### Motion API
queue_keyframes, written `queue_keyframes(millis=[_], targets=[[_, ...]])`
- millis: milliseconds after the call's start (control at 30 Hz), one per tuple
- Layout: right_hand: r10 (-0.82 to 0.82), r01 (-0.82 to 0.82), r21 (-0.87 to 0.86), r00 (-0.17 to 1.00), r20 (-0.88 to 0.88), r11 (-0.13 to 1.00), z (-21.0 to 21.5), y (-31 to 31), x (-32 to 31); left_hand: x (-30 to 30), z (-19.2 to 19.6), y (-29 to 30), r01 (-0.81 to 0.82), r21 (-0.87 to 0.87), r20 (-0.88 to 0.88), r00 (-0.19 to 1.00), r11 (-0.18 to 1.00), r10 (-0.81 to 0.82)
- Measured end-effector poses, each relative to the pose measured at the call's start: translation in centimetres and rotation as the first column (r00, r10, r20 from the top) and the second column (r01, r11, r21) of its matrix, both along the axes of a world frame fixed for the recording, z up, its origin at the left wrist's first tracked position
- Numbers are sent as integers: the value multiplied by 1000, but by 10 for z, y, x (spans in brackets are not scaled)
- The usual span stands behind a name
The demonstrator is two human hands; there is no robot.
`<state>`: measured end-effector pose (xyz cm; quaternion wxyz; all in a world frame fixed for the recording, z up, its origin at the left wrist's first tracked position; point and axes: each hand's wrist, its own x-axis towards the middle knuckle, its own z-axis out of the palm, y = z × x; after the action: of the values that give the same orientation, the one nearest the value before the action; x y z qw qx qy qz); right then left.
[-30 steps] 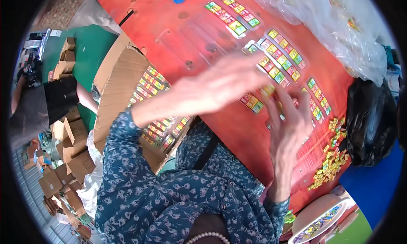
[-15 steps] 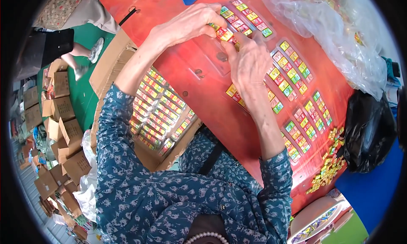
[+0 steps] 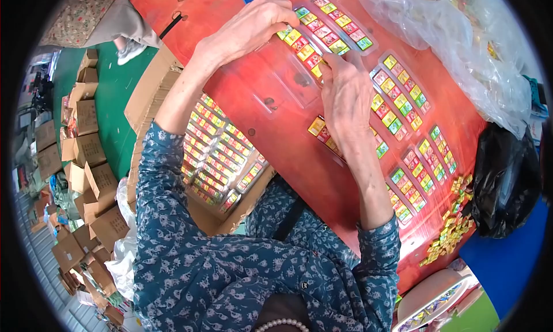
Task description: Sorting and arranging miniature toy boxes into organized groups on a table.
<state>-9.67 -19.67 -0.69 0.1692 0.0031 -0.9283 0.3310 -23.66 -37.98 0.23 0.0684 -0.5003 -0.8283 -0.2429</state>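
Red table [image 3: 276, 142], left hand [image 3: 253, 29] and right hand [image 3: 348, 95] at one coloured row [image 3: 302, 49]

The table spreads beneath, an open cardboard box [image 3: 150, 84] along one edge and a black plastic bag [image 3: 507, 182] at the right. The left hand arches at the row's upper end, fingers bent and close together; the right hand's fingertips meet the lower end. Whether they pinch or merely press, I cannot tell. The row slants between them, just beside filled rows in a clear tray [image 3: 333, 26]; loose pieces [image 3: 446, 240] heap near the bag
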Motion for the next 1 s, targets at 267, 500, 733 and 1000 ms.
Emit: queue_keyframes(millis=[267,500,733,1000], targets=[[2,-2,-2,1000,-12,1000,-2,3,0,6,12,8,39,-76,159,987,996,-27],[-33,31,-96,999,-20,995,1,4,5,30,15,8,44,-114,1,999,993,-44],[-39,41,-77,999,33,996,1,9,6,64,-5,5,-3,-269,125,991,963,38],[66,-62,58,996,-59,996,-2,7,13,74,-8,2,-19,-266,110,993,964,50]])
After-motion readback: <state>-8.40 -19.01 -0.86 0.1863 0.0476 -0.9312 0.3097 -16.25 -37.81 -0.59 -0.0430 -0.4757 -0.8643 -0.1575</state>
